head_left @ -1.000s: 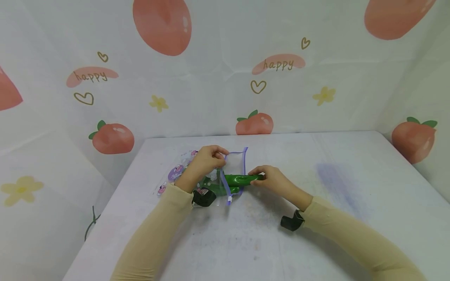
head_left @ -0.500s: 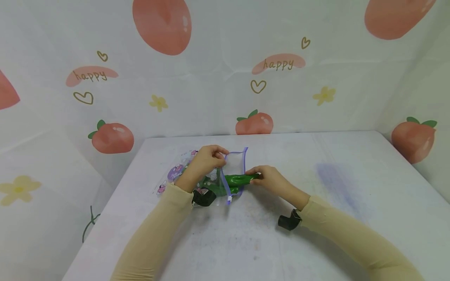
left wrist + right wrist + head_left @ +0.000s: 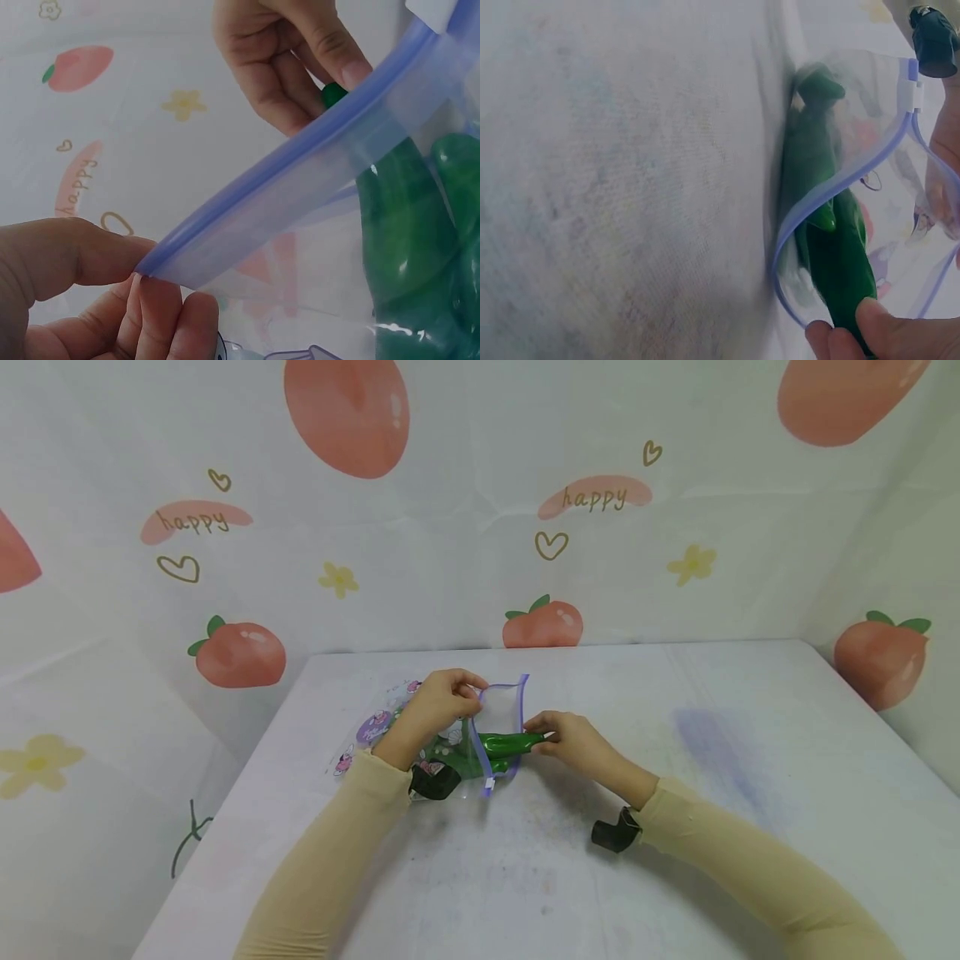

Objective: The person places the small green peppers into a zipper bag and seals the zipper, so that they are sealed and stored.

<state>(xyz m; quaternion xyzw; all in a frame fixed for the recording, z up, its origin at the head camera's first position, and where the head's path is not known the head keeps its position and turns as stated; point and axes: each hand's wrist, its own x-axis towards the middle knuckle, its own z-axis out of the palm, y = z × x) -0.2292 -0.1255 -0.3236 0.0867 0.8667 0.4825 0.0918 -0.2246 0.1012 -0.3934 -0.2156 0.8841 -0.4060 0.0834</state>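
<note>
A clear zip bag [image 3: 480, 745] with a purple rim and printed cartoon figures lies on the table, its mouth spread apart and facing right. My left hand [image 3: 438, 706] pinches the far part of the rim between thumb and fingers; the left wrist view shows the purple zip strip [image 3: 247, 193] running from that pinch. With its thumb and fingertips, my right hand [image 3: 583, 745] holds the end of a shiny green pepper [image 3: 844, 270], whose other end is inside the bag. More green peppers [image 3: 810, 157] are in the bag, partly covered by the print and my left hand.
A white slider [image 3: 490, 783] sits at the near corner of the bag's rim. The white table [image 3: 547, 877] has a faint purple stain [image 3: 720, 752] at right. Behind it hangs a white cloth [image 3: 450, 552] with printed peaches. A thin dark green cord [image 3: 191, 835] shows at the table's left edge.
My right hand has moved slightly left, and the held pepper has slid farther into the bag. My left hand has kept its pinch on the rim without moving.
</note>
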